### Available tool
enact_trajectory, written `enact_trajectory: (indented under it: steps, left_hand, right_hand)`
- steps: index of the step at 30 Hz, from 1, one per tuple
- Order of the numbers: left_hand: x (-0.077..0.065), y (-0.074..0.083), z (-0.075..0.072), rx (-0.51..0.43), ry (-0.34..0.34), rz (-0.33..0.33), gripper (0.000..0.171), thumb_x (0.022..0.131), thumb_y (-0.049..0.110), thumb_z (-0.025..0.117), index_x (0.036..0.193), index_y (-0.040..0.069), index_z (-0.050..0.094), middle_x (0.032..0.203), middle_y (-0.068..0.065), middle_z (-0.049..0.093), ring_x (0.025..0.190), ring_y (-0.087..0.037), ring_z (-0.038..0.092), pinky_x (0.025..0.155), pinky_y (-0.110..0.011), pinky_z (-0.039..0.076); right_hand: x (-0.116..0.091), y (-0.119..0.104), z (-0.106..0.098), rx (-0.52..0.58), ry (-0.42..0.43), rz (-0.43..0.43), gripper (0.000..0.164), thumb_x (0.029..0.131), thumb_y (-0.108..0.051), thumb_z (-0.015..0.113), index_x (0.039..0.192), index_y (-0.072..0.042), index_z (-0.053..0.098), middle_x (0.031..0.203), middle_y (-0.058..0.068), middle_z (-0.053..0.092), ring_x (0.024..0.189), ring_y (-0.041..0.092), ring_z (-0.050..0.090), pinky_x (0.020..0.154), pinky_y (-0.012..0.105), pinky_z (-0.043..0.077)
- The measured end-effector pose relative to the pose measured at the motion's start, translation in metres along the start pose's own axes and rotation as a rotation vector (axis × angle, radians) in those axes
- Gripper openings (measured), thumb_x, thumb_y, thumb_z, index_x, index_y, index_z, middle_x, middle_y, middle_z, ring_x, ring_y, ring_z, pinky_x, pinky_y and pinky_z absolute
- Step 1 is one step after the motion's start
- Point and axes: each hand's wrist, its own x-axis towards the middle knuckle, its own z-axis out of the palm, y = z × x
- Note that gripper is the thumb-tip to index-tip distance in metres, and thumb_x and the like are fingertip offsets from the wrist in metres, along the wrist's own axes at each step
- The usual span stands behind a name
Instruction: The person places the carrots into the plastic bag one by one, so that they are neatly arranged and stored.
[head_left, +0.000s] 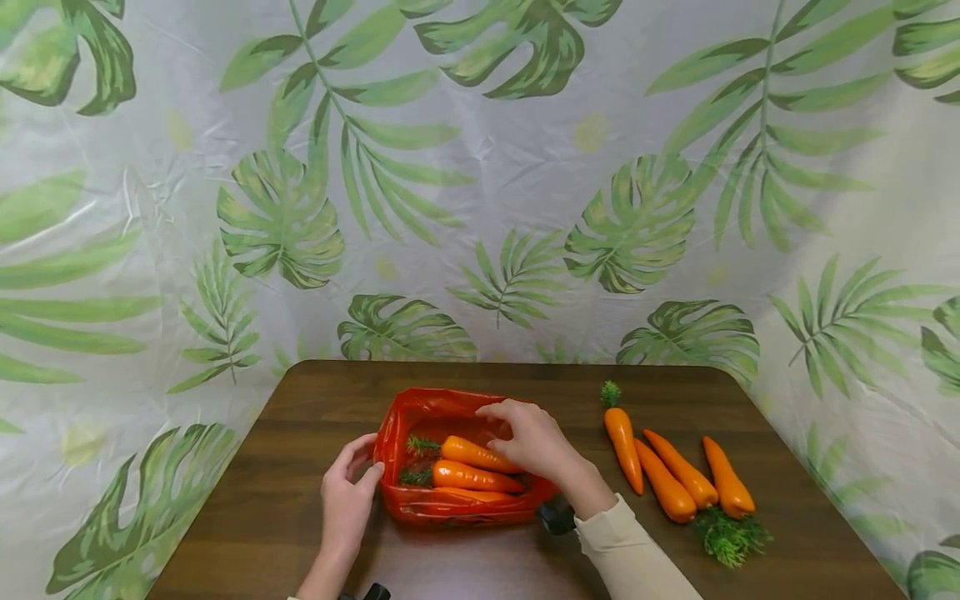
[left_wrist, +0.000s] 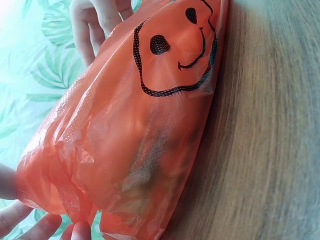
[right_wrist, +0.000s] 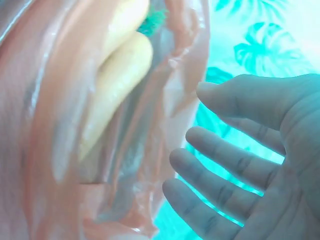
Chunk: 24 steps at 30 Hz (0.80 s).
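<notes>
A red plastic bag (head_left: 461, 510) lies on the table with its mouth spread open, and orange carrots (head_left: 474, 476) with green tops rest inside. At the bag's left end my left hand (head_left: 348, 492) holds the rim between thumb and fingers. In the left wrist view the bag (left_wrist: 135, 130) shows a black smiling face, with left fingertips (left_wrist: 42, 227) at its gathered edge. Over the bag's right side hovers my right hand (head_left: 536, 442). The right wrist view shows that hand (right_wrist: 250, 160) with fingers apart and nothing held, beside the bag's edge (right_wrist: 185, 90).
Several more carrots (head_left: 675, 471) lie loose on the right of the brown wooden table (head_left: 300, 433), some with leafy tops (head_left: 727, 537). Behind the table hangs a leaf-patterned curtain (head_left: 525, 192).
</notes>
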Motion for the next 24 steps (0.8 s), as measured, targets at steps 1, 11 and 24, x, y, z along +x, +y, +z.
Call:
enact_trajectory:
  steps: [1,11,24]
  left_hand:
    - [0.000,0.000,0.000,0.001,0.001,-0.005,0.039,0.091,-0.004,0.066,0.127,0.009,0.066,0.126,-0.012,0.066,0.120,-0.026,0.059,0.081,-0.017,0.054]
    - [0.000,-0.002,0.001,0.012,0.016,0.018,0.039,0.090,-0.005,0.066,0.127,0.008,0.067,0.124,-0.012,0.067,0.117,-0.027,0.060,0.080,-0.016,0.053]
    - [-0.001,0.000,0.001,0.005,0.006,0.028,0.039,0.090,-0.005,0.066,0.127,0.007,0.067,0.124,-0.015,0.067,0.119,-0.029,0.059,0.082,-0.014,0.051]
  right_hand:
    - [-0.001,0.000,-0.002,-0.005,0.013,0.003,0.045,0.086,-0.017,0.079,0.129,-0.020,0.068,0.117,-0.002,0.069,0.095,0.022,0.065,0.080,0.036,0.054]
    - [-0.016,0.002,-0.019,0.018,0.144,0.106,0.045,0.083,-0.017,0.082,0.127,-0.024,0.070,0.119,-0.003,0.068,0.101,0.019,0.064,0.084,0.041,0.054]
    - [-0.034,0.028,-0.027,0.024,0.205,0.217,0.046,0.085,-0.016,0.081,0.129,-0.020,0.069,0.120,0.003,0.068,0.102,0.027,0.067,0.081,0.045,0.057]
